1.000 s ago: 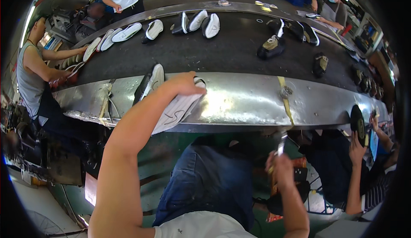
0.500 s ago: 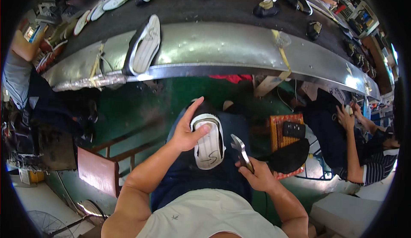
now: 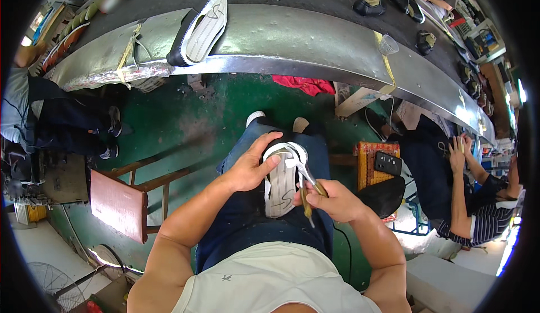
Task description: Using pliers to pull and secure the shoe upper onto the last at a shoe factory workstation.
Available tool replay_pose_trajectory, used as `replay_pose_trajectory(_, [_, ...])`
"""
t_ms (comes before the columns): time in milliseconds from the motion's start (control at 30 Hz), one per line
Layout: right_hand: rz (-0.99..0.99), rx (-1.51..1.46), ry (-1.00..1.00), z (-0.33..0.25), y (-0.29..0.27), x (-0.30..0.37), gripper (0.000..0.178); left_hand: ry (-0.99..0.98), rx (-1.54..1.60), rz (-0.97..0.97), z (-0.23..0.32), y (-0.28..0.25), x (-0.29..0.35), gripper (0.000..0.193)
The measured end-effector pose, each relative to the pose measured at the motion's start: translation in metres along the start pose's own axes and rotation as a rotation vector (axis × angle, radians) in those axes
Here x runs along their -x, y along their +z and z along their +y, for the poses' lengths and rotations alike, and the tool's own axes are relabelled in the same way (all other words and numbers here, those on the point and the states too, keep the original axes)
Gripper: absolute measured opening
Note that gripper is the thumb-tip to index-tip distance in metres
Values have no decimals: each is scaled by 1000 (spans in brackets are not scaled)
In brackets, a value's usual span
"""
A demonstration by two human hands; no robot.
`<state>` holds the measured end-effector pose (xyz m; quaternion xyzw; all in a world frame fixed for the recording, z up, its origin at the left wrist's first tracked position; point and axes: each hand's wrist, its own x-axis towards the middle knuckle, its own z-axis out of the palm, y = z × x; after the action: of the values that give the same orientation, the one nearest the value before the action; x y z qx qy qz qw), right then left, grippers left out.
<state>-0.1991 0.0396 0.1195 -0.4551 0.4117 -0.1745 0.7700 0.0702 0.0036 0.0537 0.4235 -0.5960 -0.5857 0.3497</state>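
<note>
An upside-down shoe [image 3: 279, 192] rests on my lap, its pale sole facing up with a dark pen mark on it. My left hand [image 3: 247, 169] grips the shoe's far end from the left, thumb on the sole and fingers round the side. Wrapped round a handle of the lasting pincers [image 3: 306, 173] is my right hand [image 3: 337, 200]. The metal jaws are at the shoe's far rim, over the white edge; whether they bite the material I cannot tell.
A metal-edged conveyor bench [image 3: 304, 32] crosses in front, with another upturned shoe [image 3: 205, 32] on its edge. A stool [image 3: 118, 206] stands left. Right, a black phone [image 3: 388, 164] lies on an orange seat [image 3: 368, 150], beside a seated co-worker [image 3: 484, 217]. Red cloth [image 3: 304, 85] lies under the bench.
My right hand has brought the pincers left and up, from beside the shoe onto its far rim. My left hand still holds the shoe. The view has tilted downward.
</note>
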Motion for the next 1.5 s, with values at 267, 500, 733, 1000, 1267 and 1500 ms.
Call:
replay_pose_trajectory(267, [104,628,72,11,-19,-39,21,82,-32,47,-37,-11,-17,46])
replay_pose_trajectory(500, [419,975,-420,61,-10,-57,26,92,136,-26,-47,-21,-25,48])
replay_pose_trajectory(733, [385,1225,-3,31,15,-33,28,-139,231,15,-23,-8,-27,48])
replay_pose_trajectory(1000, [321,634,-195,-24,4,-21,23,-90,98,121,-27,-8,-31,44])
replay_pose_trajectory(1267, [560,684,-123,39,-9,-37,43,-29,85,-7,-43,-1,-9,71])
replay_pose_trajectory(1500, [606,408,36,110,-9,-50,41,-306,-17,330,-55,63,32,74])
